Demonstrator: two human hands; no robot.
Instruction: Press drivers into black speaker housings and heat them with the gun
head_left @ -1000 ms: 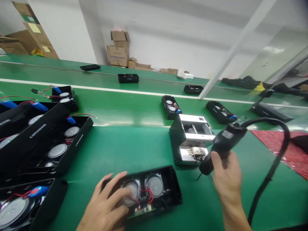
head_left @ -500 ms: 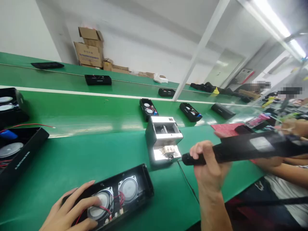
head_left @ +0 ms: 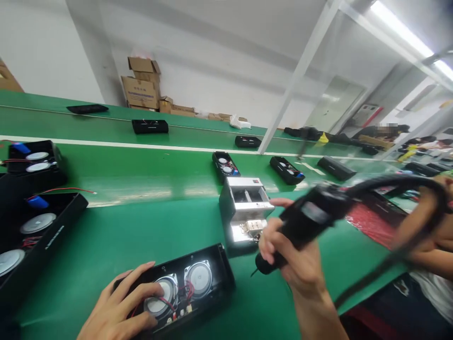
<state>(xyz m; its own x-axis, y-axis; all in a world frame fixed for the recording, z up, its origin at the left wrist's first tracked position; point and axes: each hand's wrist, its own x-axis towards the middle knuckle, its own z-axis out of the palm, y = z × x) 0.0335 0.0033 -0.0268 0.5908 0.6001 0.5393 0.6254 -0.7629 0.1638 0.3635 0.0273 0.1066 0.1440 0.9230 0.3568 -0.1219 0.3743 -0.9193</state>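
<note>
My left hand (head_left: 122, 307) lies across the left end of a black speaker housing (head_left: 221, 278), gripping it, with fingers reaching over its rim and onto the left speaker cone. Two round pale speakers, red wires and small white connectors show inside the housing. My right hand (head_left: 300, 264) is wrapped around a black electric screwdriver (head_left: 300, 222). Its thin bit points down and left, above the green mat to the right of the housing. Just behind the bit stands a grey metal screw feeder (head_left: 244, 212); the bit is apart from it.
More open speaker housings (head_left: 67, 226) stand at the left. Others, including a black housing (head_left: 286, 170), sit on the green belt (head_left: 170, 163) behind. At the right, a co-worker's arm (head_left: 424, 222) is beside red bubble wrap (head_left: 371, 224). Cardboard boxes (head_left: 141, 92) are stacked by the wall.
My right hand has drawn the screwdriver off the screw feeder and tilted it, bringing the bit down and left towards the housing. My left hand keeps its place on the housing. The view has shifted slightly.
</note>
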